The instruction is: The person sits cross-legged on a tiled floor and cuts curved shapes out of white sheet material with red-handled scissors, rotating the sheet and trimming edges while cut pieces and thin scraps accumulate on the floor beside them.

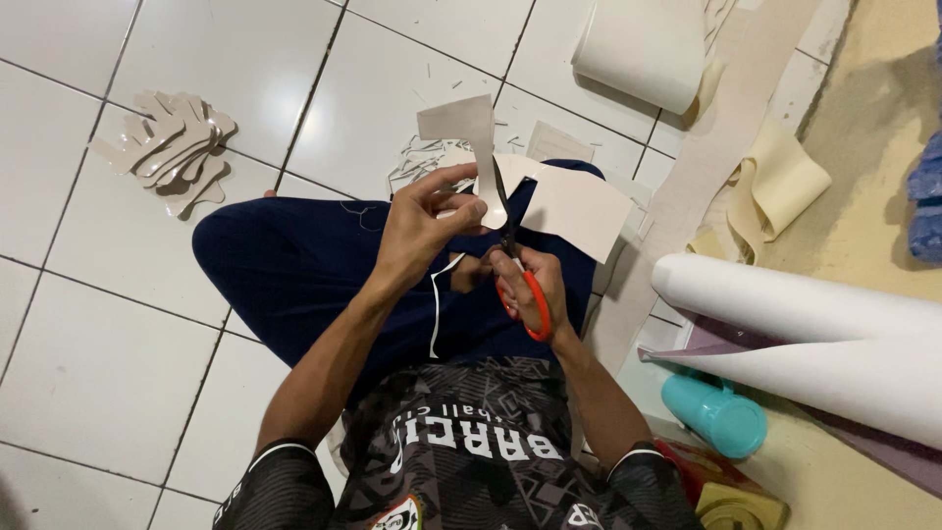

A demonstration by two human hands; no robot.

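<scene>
Left hand (417, 221) pinching beige sheet (549, 201) at frame centre; right hand (530, 290) gripping orange scissors (525, 294); blades nearing fingertips, risking nicks.

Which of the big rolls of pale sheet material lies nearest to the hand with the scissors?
The long white roll at the right, just above the teal cup.

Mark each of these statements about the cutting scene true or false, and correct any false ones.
1. The right hand works orange-handled scissors. True.
2. The left hand holds a pale sheet being cut. True.
3. The stack of cut-out shapes lies on the person's lap. False: it lies on the white tiled floor, apart from the legs.
4. The teal cup stands by the cut-outs. False: it is on the other side, below the large white roll.
</scene>
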